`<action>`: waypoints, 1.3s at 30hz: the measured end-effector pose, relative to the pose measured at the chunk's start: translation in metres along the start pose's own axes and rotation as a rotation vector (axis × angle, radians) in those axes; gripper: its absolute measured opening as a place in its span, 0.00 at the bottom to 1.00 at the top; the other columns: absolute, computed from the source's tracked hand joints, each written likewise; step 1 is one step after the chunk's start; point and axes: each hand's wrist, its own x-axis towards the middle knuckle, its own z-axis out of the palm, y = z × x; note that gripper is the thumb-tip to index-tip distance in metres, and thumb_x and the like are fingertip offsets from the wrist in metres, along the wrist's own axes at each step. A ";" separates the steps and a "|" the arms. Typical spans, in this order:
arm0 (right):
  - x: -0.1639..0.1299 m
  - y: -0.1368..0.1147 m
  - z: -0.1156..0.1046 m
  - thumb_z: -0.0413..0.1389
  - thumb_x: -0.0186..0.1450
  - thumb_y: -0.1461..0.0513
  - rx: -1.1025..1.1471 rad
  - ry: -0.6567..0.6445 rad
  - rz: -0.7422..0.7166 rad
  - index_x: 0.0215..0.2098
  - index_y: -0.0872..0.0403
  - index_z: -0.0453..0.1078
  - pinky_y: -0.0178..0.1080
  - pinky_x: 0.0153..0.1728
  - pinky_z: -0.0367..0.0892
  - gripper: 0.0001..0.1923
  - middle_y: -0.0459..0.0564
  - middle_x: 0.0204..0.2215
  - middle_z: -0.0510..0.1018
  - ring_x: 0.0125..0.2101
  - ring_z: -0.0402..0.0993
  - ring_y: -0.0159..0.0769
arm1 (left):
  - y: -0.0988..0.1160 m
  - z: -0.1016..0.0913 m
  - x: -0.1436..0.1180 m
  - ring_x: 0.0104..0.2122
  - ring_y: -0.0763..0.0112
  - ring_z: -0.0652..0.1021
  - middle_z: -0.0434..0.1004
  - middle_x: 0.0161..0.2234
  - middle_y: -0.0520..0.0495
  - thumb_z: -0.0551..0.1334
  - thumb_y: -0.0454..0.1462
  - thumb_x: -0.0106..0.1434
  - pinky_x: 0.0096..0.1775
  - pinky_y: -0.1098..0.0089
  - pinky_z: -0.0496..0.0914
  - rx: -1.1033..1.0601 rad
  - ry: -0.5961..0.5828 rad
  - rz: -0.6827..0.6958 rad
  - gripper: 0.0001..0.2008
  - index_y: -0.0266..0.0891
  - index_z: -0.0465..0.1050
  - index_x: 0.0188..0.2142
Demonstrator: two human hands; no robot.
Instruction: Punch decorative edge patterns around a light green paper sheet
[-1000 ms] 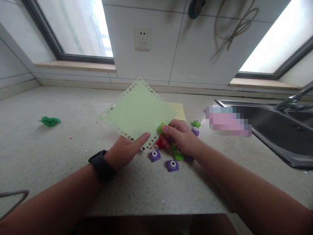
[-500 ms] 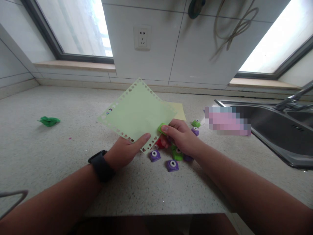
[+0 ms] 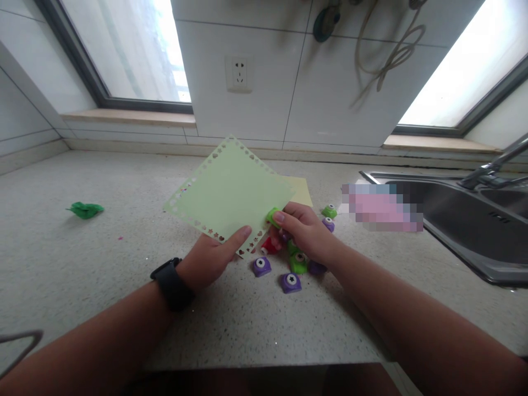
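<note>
A light green sheet of paper [image 3: 233, 190], with small shapes punched along its edges, is held tilted above the counter. My left hand [image 3: 214, 256] grips its near corner, thumb on top and fingers underneath. At the sheet's right edge, my right hand [image 3: 303, 225] pinches a green craft punch [image 3: 273, 216], its thumb pressed on the top. Below the hands lie a red punch [image 3: 271, 245], a purple punch [image 3: 261, 266], another purple punch with a star [image 3: 291, 282] and a green punch [image 3: 298, 263]. My right hand partly hides some of them.
Yellow paper [image 3: 300, 190] lies behind the green sheet. Further right are another green punch [image 3: 329, 211], a purple punch [image 3: 328, 224], a blurred pink item [image 3: 381, 209] and a steel sink [image 3: 454, 236]. A crumpled green piece [image 3: 84, 209] sits on the left.
The camera view has tilted slightly, so the scene sits a little lower. Both hands keep their hold on the sheet and the green punch, with barely any visible movement.
</note>
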 end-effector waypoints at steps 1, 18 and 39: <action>0.000 -0.001 -0.001 0.55 0.67 0.50 0.008 0.021 -0.013 0.29 0.53 0.64 0.35 0.20 0.61 0.17 0.45 0.18 0.74 0.19 0.69 0.31 | 0.000 0.000 0.000 0.24 0.66 0.75 0.78 0.23 0.48 0.67 0.47 0.58 0.30 0.67 0.72 0.018 -0.009 0.002 0.14 0.40 0.78 0.25; -0.011 -0.025 -0.035 0.58 0.66 0.56 -0.744 -0.120 -0.230 0.38 0.54 0.72 0.40 0.36 0.63 0.10 0.49 0.33 0.73 0.33 0.68 0.36 | 0.003 -0.003 0.010 0.16 0.77 0.69 0.76 0.20 0.48 0.59 0.48 0.65 0.21 0.75 0.64 -0.094 -0.084 -0.009 0.18 0.31 0.74 0.38; -0.016 -0.028 -0.026 0.58 0.67 0.52 -1.136 -0.398 -0.213 0.38 0.52 0.77 0.44 0.44 0.62 0.13 0.52 0.33 0.76 0.39 0.69 0.42 | -0.006 -0.004 0.012 0.19 0.76 0.68 0.73 0.22 0.50 0.60 0.48 0.65 0.20 0.74 0.59 -0.175 -0.088 0.014 0.18 0.34 0.74 0.36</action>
